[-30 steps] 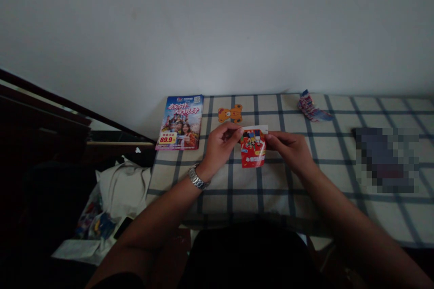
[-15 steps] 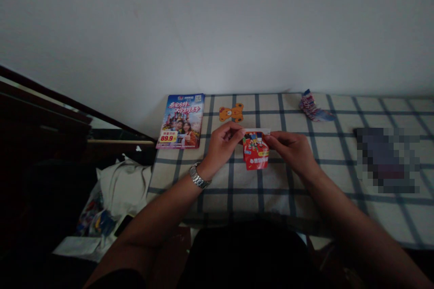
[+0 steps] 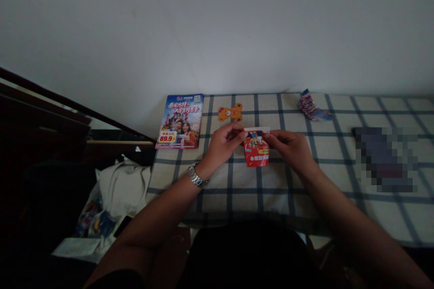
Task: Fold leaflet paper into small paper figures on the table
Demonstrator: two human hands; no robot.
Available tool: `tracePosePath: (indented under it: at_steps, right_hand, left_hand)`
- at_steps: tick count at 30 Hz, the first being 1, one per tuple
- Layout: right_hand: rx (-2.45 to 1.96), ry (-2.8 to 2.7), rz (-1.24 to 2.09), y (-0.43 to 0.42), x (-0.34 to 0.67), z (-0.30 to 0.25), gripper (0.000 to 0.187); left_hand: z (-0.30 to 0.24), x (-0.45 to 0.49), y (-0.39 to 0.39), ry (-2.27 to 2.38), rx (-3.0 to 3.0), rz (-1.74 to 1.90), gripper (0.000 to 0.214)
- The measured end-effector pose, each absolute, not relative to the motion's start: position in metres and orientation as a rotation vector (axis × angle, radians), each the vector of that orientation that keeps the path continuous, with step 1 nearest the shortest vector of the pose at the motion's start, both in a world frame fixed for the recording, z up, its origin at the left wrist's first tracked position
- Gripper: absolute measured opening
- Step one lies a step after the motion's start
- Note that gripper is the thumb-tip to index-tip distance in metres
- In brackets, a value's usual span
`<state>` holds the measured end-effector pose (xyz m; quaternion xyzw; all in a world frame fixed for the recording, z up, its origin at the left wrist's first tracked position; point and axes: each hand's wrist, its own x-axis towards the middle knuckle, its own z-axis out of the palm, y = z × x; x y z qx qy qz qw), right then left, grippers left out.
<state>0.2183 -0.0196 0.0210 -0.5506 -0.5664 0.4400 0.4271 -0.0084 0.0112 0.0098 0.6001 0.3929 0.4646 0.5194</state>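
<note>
Between my two hands is a red printed paper (image 3: 257,156), a leaflet that looks partly folded, with small figures and upside-down lettering on it and a white strip along its far edge. The fingers of my left hand (image 3: 225,141) pinch its upper left corner. At the upper right corner, my right hand (image 3: 288,146) grips it between thumb and fingers. It is held over the checked cloth (image 3: 217,189); whether it touches the cloth I cannot tell. A metal-banded watch (image 3: 197,176) is on my left wrist.
A stack of blue and pink leaflets (image 3: 180,122) lies at the left by the wall. A bear-shaped cutout (image 3: 230,112) is beyond my hands. Folded paper pieces (image 3: 310,107) sit at back right, with a blurred dark object (image 3: 383,158) nearer. White bags (image 3: 124,185) stand lower left.
The red paper's near end has tilted and shifted slightly, so its lettering shows differently. Both hands keep their grip in nearly the same place.
</note>
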Motion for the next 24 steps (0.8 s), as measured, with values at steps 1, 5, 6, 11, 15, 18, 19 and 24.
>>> tracePosePath:
  at_steps: [1,5,6,11,15,18,19,24]
  right_hand:
    - [-1.366,-1.397,1.114,-0.0195,0.2177,0.0208,0.037]
    - [-1.338,-1.346,1.179,-0.019,0.2161,0.0195,0.038]
    - [-1.331,-1.337,1.195,-0.0191,0.2161,0.0189,0.039]
    - [-1.307,-1.333,1.249,-0.0199,0.2179,0.0151,0.039]
    - [-1.305,-1.381,1.248,-0.0202,0.2191,0.0128,0.04]
    - [-1.317,-1.426,1.205,-0.0199,0.2193,0.0134,0.04]
    - [-1.326,-1.445,1.186,-0.0197,0.2195,0.0141,0.039]
    - [-1.361,-1.573,1.142,-0.0184,0.224,0.0185,0.038]
  left_hand:
    - [0.0102,-0.0083,0.011,0.95,1.441,1.12,0.029]
    - [0.0129,-0.0085,0.01,0.949,1.476,1.134,0.026]
    - [0.0131,-0.0086,0.0099,0.948,1.484,1.137,0.026]
    - [0.0119,-0.0095,0.0101,0.962,1.501,1.16,0.029]
    - [0.0126,-0.0097,0.0106,0.98,1.486,1.163,0.033]
    - [0.0129,-0.0096,0.0109,0.983,1.492,1.173,0.034]
    - [0.0124,-0.0098,0.0112,0.986,1.494,1.175,0.033]
    - [0.0065,-0.0141,0.0148,0.979,1.558,1.117,0.03]
